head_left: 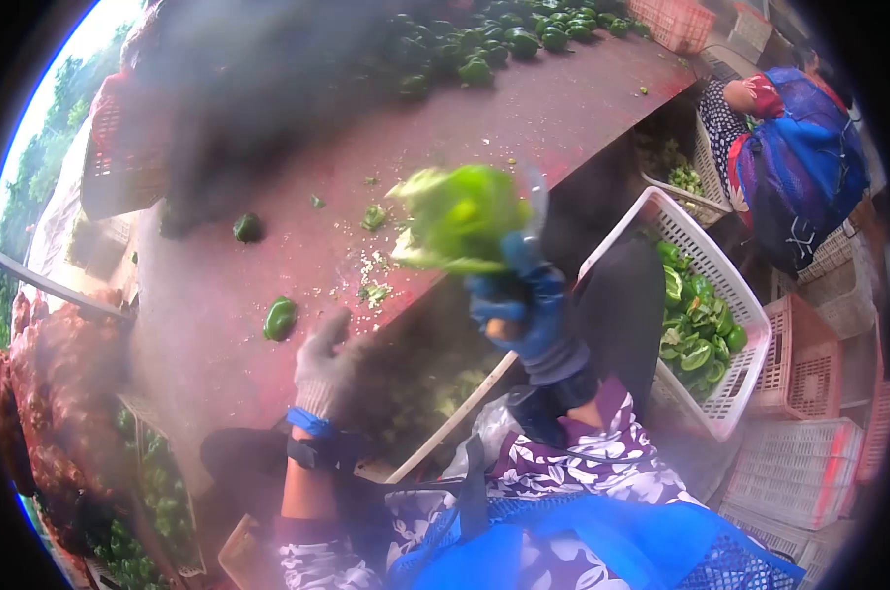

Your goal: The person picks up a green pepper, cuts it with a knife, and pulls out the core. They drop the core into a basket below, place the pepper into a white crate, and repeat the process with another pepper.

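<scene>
My right hand [534, 320], in a blue glove, is raised over the table's near edge with its fingers closed round a cut green bell pepper [465, 216], blurred by motion. A thin pale blade-like edge [536, 202] stands up beside the pepper. In a light knitted glove, my left hand [322, 369] hovers by the table edge, thumb apart from the fingers and nothing in it. Just beyond it lies a whole green pepper [280, 319] on the reddish table [219, 364]. Seeds and pepper scraps [374, 290] are scattered between the hands.
A white crate [750, 359] of cut peppers stands at my right knee. Many whole peppers [474, 71] are heaped at the table's far side. Another person [794, 157] sits at the right among stacked crates [789, 462]. Net sacks [61, 413] stand at the left.
</scene>
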`<state>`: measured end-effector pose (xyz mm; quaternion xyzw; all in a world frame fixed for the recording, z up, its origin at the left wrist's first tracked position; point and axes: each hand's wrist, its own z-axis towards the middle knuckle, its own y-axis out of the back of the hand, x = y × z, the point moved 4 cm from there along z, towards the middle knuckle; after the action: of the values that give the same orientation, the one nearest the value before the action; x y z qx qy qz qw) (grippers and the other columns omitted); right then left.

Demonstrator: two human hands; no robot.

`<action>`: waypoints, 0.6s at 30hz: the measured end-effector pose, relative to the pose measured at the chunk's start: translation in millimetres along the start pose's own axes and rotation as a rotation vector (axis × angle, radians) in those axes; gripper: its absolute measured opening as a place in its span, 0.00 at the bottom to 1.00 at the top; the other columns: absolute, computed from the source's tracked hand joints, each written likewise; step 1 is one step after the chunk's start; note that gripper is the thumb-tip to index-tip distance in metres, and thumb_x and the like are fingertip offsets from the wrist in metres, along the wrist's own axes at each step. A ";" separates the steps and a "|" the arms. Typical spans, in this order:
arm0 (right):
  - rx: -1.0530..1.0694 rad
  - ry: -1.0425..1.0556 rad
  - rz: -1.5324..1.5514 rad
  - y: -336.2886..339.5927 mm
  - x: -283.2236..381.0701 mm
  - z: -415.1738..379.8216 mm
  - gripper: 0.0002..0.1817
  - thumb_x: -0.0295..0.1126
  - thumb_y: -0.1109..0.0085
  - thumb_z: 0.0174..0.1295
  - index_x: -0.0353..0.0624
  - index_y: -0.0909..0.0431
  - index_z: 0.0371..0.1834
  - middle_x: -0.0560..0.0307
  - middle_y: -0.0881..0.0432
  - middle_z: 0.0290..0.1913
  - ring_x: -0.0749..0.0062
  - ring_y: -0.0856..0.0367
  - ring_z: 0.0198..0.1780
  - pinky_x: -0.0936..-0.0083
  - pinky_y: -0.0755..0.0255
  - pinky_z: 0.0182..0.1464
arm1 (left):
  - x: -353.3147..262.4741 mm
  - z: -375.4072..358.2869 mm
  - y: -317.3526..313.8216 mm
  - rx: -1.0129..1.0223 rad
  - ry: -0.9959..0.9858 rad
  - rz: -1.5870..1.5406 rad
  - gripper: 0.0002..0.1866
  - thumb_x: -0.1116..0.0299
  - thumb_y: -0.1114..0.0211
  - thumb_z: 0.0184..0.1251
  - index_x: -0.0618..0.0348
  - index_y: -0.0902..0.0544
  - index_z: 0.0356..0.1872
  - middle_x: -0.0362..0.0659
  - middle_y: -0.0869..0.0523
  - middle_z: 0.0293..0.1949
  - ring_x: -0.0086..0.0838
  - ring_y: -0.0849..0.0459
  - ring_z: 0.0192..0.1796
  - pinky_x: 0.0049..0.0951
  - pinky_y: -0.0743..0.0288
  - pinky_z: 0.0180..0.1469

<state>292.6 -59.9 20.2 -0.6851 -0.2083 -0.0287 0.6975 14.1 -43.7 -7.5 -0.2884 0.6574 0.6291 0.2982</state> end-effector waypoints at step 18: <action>-0.098 -0.086 0.427 53.6 -46.9 15.8 0.21 0.50 0.46 0.75 0.50 0.23 0.60 0.59 0.17 0.53 0.77 0.22 0.37 0.83 0.26 0.33 | 68.5 129.6 32.0 -0.195 0.150 0.549 0.27 0.53 0.41 0.73 0.61 0.26 0.65 0.57 0.13 0.46 0.49 0.14 0.50 0.45 0.21 0.52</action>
<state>263.3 -52.9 -46.2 -0.7472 -0.0865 0.1385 0.6442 -51.2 86.9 -42.2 -0.1728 0.6675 0.7232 0.0387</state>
